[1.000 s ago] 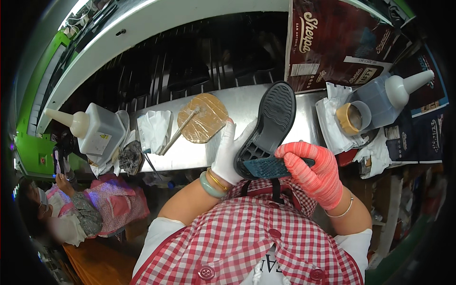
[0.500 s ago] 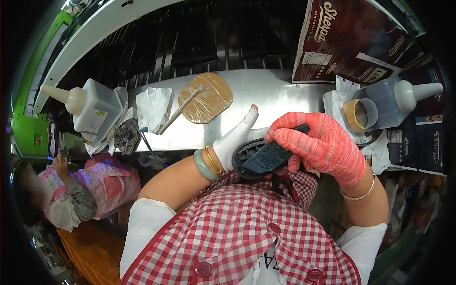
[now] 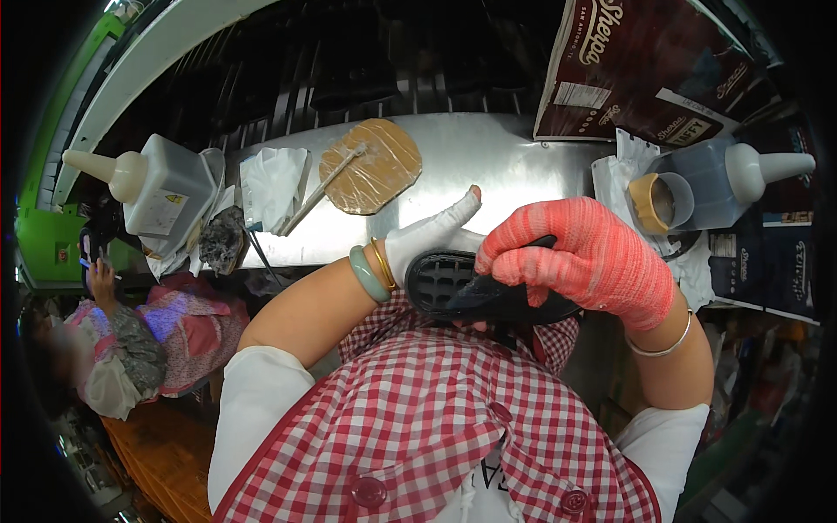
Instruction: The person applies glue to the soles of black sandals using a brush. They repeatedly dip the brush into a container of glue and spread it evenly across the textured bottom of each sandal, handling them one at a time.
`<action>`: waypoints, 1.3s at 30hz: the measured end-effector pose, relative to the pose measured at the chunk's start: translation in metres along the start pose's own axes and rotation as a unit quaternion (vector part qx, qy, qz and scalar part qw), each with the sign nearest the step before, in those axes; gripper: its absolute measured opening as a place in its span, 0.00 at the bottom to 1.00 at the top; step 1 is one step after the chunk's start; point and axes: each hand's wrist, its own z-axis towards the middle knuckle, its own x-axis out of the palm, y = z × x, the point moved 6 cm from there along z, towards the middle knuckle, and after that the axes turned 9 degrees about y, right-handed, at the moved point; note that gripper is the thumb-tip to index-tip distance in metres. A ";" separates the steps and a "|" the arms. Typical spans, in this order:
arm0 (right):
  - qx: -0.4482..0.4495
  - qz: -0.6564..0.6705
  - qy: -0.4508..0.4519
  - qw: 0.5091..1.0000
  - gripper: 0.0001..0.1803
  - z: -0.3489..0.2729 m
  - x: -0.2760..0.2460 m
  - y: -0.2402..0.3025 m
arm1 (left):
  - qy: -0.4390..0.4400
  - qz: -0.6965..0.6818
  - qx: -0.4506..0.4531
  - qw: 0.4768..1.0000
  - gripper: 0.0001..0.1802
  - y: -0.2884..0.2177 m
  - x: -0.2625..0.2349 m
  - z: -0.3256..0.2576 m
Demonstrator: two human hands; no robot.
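My left hand (image 3: pixel 429 234) wears a white glove with a bare thumb tip and holds a black shoe sole (image 3: pixel 433 283) from beneath. The sole's upper face shows a grid of hollow cells at its left end. Over the other end, my right hand (image 3: pixel 571 261), in a red knitted glove, pinches the edge of a thin dark pad (image 3: pixel 488 296). The pad stands tilted against the sole, its lower edge down in or on it; I cannot tell which. Part of the sole is hidden by the pad and the red glove.
Beyond my hands, a metal bench (image 3: pixel 488 148) carries a brown wrapped disc (image 3: pixel 375 166) with a stick brush (image 3: pixel 327 187) on it. Squeeze bottles stand left (image 3: pixel 170 196) and right (image 3: pixel 697 174), the right one by a small cup (image 3: pixel 663 202). A person (image 3: pixel 131 349) sits at left.
My right hand has tipped the pad up more steeply, and its textured face no longer shows. The sole has shifted slightly left, uncovering more of its cells.
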 end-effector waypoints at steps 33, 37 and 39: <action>-0.092 0.072 -0.631 0.767 0.13 -0.171 -0.159 -0.147 | -0.168 -0.218 0.221 0.935 0.36 0.048 -0.026 -0.022; -0.091 0.073 -0.622 0.775 0.14 -0.172 -0.166 -0.157 | -0.208 -0.024 0.230 0.951 0.33 0.050 -0.034 -0.020; -0.102 0.100 -0.611 0.778 0.13 -0.176 -0.169 -0.158 | -0.165 -0.156 0.250 0.941 0.31 0.045 -0.025 -0.015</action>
